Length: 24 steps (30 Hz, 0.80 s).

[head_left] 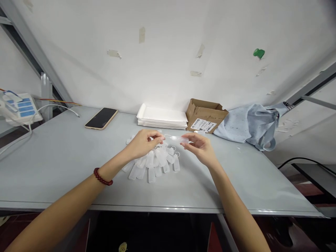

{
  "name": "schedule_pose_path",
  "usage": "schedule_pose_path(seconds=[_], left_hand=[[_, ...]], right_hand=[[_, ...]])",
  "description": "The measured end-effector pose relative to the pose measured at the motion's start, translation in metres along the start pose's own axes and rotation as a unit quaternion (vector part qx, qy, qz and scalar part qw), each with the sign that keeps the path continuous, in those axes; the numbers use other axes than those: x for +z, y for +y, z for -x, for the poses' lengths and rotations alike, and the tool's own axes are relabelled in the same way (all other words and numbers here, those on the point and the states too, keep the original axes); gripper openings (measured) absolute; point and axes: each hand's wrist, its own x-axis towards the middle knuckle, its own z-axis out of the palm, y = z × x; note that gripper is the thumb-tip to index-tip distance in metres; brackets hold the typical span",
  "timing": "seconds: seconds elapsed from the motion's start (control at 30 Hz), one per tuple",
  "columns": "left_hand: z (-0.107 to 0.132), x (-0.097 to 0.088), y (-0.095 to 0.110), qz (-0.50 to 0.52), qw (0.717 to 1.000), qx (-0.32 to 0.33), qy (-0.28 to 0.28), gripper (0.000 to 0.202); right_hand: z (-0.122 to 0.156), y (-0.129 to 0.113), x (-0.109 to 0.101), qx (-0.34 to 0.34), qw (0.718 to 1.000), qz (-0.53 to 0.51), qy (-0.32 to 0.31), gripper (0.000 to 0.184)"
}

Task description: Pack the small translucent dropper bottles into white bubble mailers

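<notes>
A pile of small translucent white plastic pieces with ring ends (154, 164) lies on the grey table (52, 164). Just above the pile, both hands pinch one clear plastic piece (176, 139) between them. My left hand (143, 143), with a dark red bead bracelet on its wrist, grips the piece's left end with closed fingers. My right hand (201, 147) holds the right end between thumb and fingertips.
A phone (101, 118) lies face up at the back left. A stack of white sheets (162, 118), an open cardboard box (205, 114) and a light blue cloth bag (252, 126) line the wall. A blue-and-white device with cables (19, 108) sits at far left.
</notes>
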Motion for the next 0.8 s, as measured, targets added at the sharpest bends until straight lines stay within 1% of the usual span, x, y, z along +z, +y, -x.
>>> schedule_pose_path(seconds=[0.1,0.33,0.8], left_hand=[[0.0003,0.0002,0.0004,0.020,1.000,0.006,-0.006,0.029],[0.0021,-0.0014,0.0039,0.025,0.999,0.026,-0.015,0.026],[0.0010,-0.0007,0.0026,0.026,0.999,0.039,-0.007,0.026]], right_hand=[[0.0007,-0.0011,-0.0004,0.003,1.000,-0.015,-0.002,0.024],[0.0008,-0.0005,-0.0012,-0.005,1.000,-0.022,-0.003,0.026],[0.0001,-0.0046,-0.0010,-0.013,0.999,-0.032,-0.007,0.023]])
